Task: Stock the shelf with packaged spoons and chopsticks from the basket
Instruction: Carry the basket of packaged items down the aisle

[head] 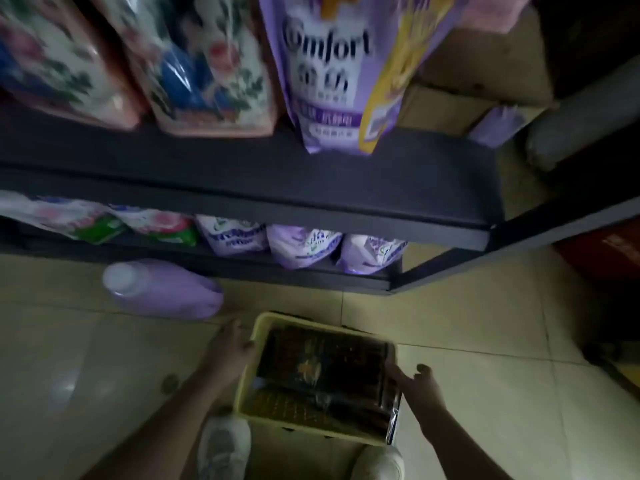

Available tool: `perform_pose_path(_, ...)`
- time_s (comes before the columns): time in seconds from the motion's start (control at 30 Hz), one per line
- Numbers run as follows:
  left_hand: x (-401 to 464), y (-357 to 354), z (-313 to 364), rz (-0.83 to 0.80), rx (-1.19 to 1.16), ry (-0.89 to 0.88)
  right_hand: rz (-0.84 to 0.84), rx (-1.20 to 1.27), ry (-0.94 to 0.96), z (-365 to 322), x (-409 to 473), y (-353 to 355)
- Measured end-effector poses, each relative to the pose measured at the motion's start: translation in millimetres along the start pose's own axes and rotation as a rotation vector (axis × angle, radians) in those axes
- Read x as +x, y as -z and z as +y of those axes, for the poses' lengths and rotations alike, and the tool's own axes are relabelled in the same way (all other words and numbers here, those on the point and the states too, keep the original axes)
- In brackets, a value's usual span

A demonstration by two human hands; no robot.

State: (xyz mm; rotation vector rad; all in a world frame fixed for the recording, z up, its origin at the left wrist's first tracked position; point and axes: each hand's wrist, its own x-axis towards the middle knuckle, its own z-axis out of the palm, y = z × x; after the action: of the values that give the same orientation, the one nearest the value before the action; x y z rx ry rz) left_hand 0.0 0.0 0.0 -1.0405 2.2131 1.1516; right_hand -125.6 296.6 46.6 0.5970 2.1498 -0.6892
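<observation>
A yellow plastic basket (pixel 248 386) sits on the tiled floor at the foot of a dark shelf (pixel 242 174). Dark packages (pixel 325 368) lie inside it; blur hides what they hold. My left hand (pixel 232 348) rests on the basket's left rim, thumb hooked over the edge. My right hand (pixel 417 384) is at the basket's right rim, fingers spread and touching the edge near a shiny package (pixel 393 417) that sticks out at the corner.
A purple bottle (pixel 162 289) stands on the floor left of the basket. Detergent and softener bags (pixel 325 74) fill the upper shelf, more bags (pixel 301 247) the lower one. Two white shoes (pixel 223 445) are beside the basket. A cardboard box (pixel 485 74) sits right.
</observation>
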Motion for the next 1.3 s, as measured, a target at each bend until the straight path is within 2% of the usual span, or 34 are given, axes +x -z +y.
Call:
perform_pose_path(0.07, 18, -18, -16, 0.019, -0.05, 0.044, -0.04, 0.082, -0.017, 9, 18, -15)
perform_pose_path(0.17, 24, -36, -14, -0.044, -0.102, 0.175, -0.131, 0.19, 0.009, 22, 36, -30)
perform_pose_path(0.23, 23, -49, -15, -0.065, -0.09, 0.196, -0.098, 0.231, 0.039, 30, 40, -37)
perform_pose_path(0.33, 15, -47, -10, 0.059, -0.062, 0.247, -0.081, 0.219, 0.025, 27, 36, -37)
perform_pose_path(0.57, -78, 15, 22, 0.174, -0.171, 0.225, -0.129, 0.082, 0.102, -13, -32, 12)
perform_pose_path(0.7, -167, 73, 40, 0.243, -0.165, 0.204, -0.207, -0.062, 0.227, -59, -110, 53)
perform_pose_path(0.87, -297, 148, 62, 0.382, -0.166, 0.291, -0.317, -0.21, 0.374, -133, -231, 95)
perform_pose_path(0.97, -368, 194, 67, 0.491, -0.169, 0.329, -0.421, -0.219, 0.476, -171, -301, 99)
perform_pose_path(1.1, -453, 257, 43, 0.594, -0.162, 0.365, -0.544, -0.276, 0.578, -222, -407, 73)
perform_pose_path(1.3, -555, 356, -48, 0.778, -0.328, 0.422, -0.637, -0.411, 0.686, -282, -564, -35)
